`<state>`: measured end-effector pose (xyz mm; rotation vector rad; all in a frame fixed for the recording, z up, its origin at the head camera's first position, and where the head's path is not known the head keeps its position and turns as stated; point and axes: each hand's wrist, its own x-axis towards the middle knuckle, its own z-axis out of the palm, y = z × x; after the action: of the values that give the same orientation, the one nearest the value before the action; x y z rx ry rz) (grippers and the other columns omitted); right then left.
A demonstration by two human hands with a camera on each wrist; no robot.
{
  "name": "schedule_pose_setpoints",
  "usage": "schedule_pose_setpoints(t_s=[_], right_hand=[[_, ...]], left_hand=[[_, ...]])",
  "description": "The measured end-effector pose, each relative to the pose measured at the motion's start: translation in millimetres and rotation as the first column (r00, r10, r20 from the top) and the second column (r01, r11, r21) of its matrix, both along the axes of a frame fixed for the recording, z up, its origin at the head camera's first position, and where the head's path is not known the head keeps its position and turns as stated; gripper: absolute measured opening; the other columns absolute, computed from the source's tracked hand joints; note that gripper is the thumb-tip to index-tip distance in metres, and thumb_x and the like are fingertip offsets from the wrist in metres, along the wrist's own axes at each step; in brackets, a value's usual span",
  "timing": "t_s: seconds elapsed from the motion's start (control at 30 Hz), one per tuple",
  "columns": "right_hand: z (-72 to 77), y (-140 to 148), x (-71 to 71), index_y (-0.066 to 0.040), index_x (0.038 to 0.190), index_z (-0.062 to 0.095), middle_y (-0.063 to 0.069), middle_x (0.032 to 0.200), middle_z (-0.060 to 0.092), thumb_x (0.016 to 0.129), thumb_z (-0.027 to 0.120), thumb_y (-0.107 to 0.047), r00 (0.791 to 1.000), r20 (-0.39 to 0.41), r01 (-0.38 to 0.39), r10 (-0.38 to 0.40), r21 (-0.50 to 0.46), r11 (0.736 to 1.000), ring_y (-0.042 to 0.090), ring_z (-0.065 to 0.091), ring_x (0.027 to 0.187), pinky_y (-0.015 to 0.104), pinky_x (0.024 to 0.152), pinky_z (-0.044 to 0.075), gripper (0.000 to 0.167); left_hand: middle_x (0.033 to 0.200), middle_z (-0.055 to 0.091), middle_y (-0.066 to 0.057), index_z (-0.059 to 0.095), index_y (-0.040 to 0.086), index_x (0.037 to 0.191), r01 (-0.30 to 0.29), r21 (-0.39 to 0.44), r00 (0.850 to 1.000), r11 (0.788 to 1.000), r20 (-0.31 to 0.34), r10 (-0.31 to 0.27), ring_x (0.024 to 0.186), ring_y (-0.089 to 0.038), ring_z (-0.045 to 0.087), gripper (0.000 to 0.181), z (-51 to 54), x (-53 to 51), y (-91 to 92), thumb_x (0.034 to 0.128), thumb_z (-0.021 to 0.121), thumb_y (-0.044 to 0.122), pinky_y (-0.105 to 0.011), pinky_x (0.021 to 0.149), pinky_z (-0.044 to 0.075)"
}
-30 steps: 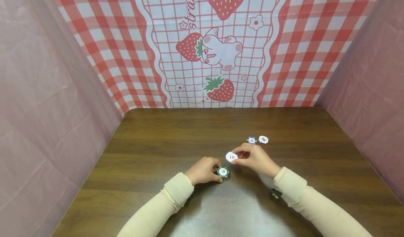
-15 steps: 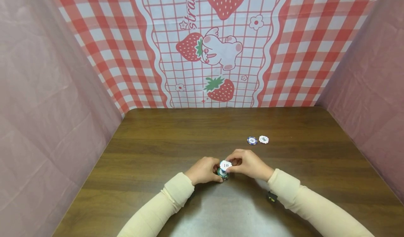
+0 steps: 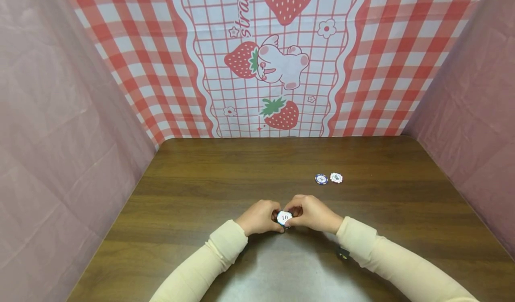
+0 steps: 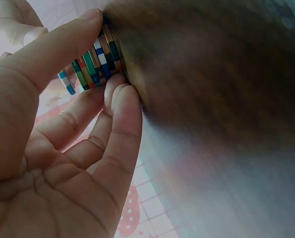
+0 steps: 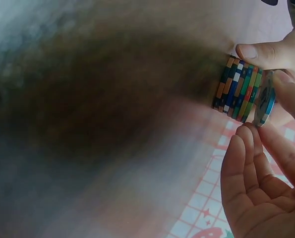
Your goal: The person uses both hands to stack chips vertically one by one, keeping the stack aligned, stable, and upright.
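A stack of several poker chips (image 5: 237,89), with green, blue and orange edges, stands on the brown table. My left hand (image 3: 259,217) holds it between thumb and fingers from the left side. A white poker chip (image 3: 284,217) marked 10, with a light blue edge, is pinched by my right hand (image 3: 317,214) directly over the stack. In the right wrist view that chip is slightly tilted, and a narrow gap shows between it and the stack's top. From the head view the chip covers most of the stack.
A blue chip (image 3: 321,179) and a white chip (image 3: 336,178) lie flat, side by side, beyond my right hand on the wooden table (image 3: 225,168). A strawberry-patterned cloth (image 3: 261,69) hangs behind the table, with pink cloth at both sides.
My right hand has carried the white chip leftward and toward me, from beside the stack to over it. My left hand has stayed in place at the stack.
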<state>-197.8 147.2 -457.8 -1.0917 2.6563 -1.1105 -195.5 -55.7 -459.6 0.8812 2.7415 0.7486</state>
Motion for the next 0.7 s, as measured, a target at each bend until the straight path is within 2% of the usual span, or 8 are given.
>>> schedule_pose_setpoints(t_s=[0.37,0.7], right_hand=[[0.1,-2.7,0.6,-0.014,0.092,0.075,-0.006,0.079,0.063,0.074,0.084,-0.021,1.0,-0.011,0.01,-0.009,0.023,1.0,0.007,0.057,0.072,0.018,0.064,0.048,0.022],[-0.8,-3.3,-0.3,-0.012,0.093,0.074,-0.005,0.082,0.064,0.074,0.084,-0.019,0.999,0.027,0.018,-0.02,0.051,0.999,0.005,0.057,0.073,0.018,0.065,0.049,0.022]], left_hand=[[0.07,0.055,0.009,0.064,0.014,0.082,-0.001,0.01,1.0,1.0,-0.001,0.001,0.065,-0.003,0.045,0.031,-0.8,0.2,-0.2,0.0673,0.088,0.026,-0.017,0.06,0.038],[0.073,0.058,0.007,0.065,0.014,0.084,-0.003,0.016,1.0,1.0,0.015,0.003,0.066,-0.002,0.047,0.03,-1.7,-0.3,-0.1,0.068,0.088,0.025,-0.017,0.062,0.04]])
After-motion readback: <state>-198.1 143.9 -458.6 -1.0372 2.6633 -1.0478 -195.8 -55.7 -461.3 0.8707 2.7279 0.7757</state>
